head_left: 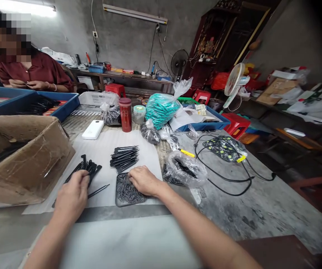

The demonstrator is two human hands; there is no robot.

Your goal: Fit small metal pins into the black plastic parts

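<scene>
My left hand (pixel 73 190) is closed at a loose bunch of slim black plastic handles (pixel 95 168), its fingers curled onto them; how many it grips is hidden. One thin black handle (pixel 99 190) lies apart, just right of that hand. My right hand (pixel 144 179) reaches over the right rim of a small black tray (pixel 127 204), fingers bent down and pinched together. Small dark metal pins (pixel 129 190) fill the tray; whatever sits between those fingertips is hidden. Beyond the tray, a neat stack of black handles with thin tips (pixel 124 157) rests on a white sheet (pixel 93 149).
A cardboard box (pixel 37 164) stands at left. Behind are a white power bank (pixel 93 129), a red flask (pixel 125 116) and a bag of teal pieces (pixel 162 110). To the right lie an open plastic bag (pixel 189 168) and a black cable (pixel 234 194). A co-worker (pixel 34 71) sits across.
</scene>
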